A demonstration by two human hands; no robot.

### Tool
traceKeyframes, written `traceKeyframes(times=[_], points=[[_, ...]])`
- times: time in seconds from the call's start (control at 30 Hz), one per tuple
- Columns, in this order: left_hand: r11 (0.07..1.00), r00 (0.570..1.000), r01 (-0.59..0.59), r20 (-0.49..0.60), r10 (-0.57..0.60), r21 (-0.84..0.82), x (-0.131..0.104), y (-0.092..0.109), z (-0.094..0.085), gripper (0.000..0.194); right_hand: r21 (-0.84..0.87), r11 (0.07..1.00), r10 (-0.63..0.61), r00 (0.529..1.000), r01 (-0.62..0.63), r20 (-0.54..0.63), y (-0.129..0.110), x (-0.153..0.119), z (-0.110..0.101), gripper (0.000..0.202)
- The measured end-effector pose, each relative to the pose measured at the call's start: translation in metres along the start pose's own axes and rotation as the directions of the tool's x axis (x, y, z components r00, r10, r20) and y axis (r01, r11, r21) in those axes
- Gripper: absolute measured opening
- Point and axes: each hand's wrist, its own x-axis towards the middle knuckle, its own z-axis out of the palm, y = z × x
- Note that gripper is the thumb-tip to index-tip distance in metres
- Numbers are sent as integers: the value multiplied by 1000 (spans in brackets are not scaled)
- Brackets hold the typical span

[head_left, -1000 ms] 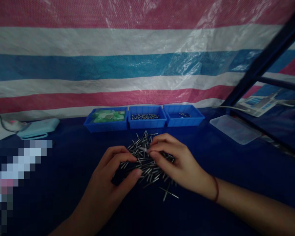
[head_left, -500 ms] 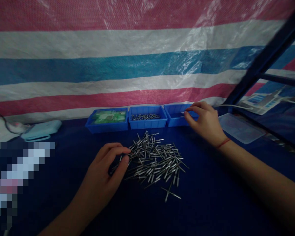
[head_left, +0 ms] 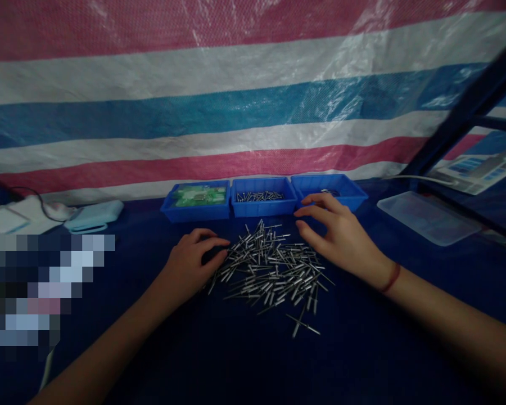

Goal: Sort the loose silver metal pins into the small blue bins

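A loose pile of silver blind rivets (head_left: 274, 270) lies on the dark blue table. At the pile's left edge is my left hand (head_left: 196, 256), its thumb and fingers apart and the tips at the outermost rivets. My right hand (head_left: 331, 230) hovers over the upper right of the pile, fingers spread and nothing visible in them. Behind the pile stand three blue bins in a row. The middle bin (head_left: 263, 208) contains many rivets, while the right bin (head_left: 354, 194), partly covered by my right hand, shows a few.
The left bin (head_left: 196, 211) contains green-and-clear plastic packets. A translucent lid (head_left: 430, 219) lies at the right near a dark metal frame (head_left: 459, 135). At the left are a light blue case (head_left: 95, 215) and a cable. A striped tarp (head_left: 236, 124) hangs behind.
My right hand has come back from the right bin toward the pile, and its pinched fingers have opened. My left hand remains at the pile's left edge. The view has shifted slightly.
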Motion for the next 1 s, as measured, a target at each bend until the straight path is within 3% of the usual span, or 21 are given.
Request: traceKeyframes(times=[0.17,0.37,0.43,0.53,0.67,0.8,1.0], points=[[996,998,45,56,-40,-78,4,0,-3,27,54,999,-12,998,8,61,-9,-3,3,21],[981,995,39,-80,-55,-190,-4,18,-6,25,226,974,-25,992,-4,124,-25,-5,5,17],[959,993,33,-101,-63,-280,-8,35,-6,24,377,926,-30,988,-29,150,-33,-6,4,17],[882,995,64,-32,-89,-467,-13,62,-6,20,611,783,10,983,-120,181,-46,-8,1,20],[780,998,61,45,-42,-623,-12,86,-1,18,743,645,78,983,-177,167,-55,-9,-6,11],[718,998,60,44,-41,-694,-10,89,8,19,777,605,125,985,-173,121,-55,-10,-7,7],[766,999,-6,-40,-27,-643,-19,84,14,18,783,594,117,983,-183,141,-60,-12,-6,8]])
